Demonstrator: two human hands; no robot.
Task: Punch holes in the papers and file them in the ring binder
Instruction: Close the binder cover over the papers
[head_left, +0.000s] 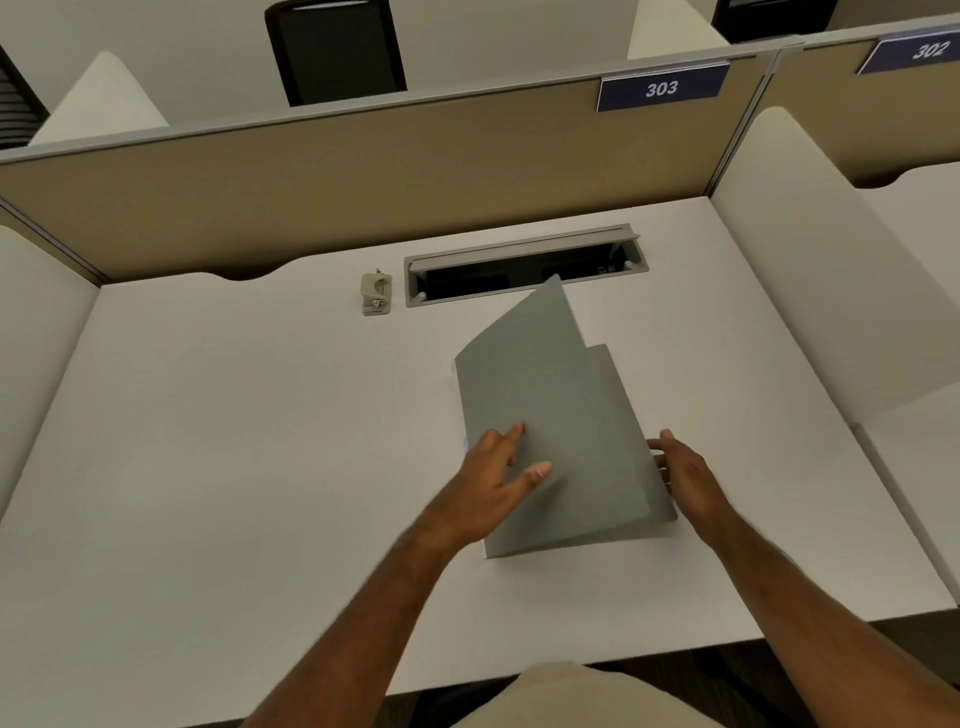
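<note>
While the thin grey card ring binder (556, 436) stands half open on the white laminate bench (218, 467), opening counts as the step in hand; no punching judged begun. Located at bench centre, cover lifted and tilted, spine edge towards the right, lower corner resting on the surface. Left hand (493, 478) laid flat on the outer face of the raised cover, fingers spread and nearly straight, pressing rather than clasping. Right hand (685, 478) placed just beside the right edge, fingers extended towards the inside; partly screened by the cover, so grip on anything inside cannot be told.

Small beige metal hole punch (376, 292) parked well apart at the rear, beside the recessed grey cable tray (524, 265). Papers not clearly visible; a faint pale edge shows at the left of the cover, too slight to identify.

Next move, as judged: swing the cover fully down to the bench, expose the contents and rings, extract the sheets, then fetch the punch.

Material notes: cover matte, smooth, stiff yet slightly flexing, with a stepped tab along the upper edge. Bench smooth and low-gloss. Partition panel (311, 182) fabric-faced, tan, with grey trim.
</note>
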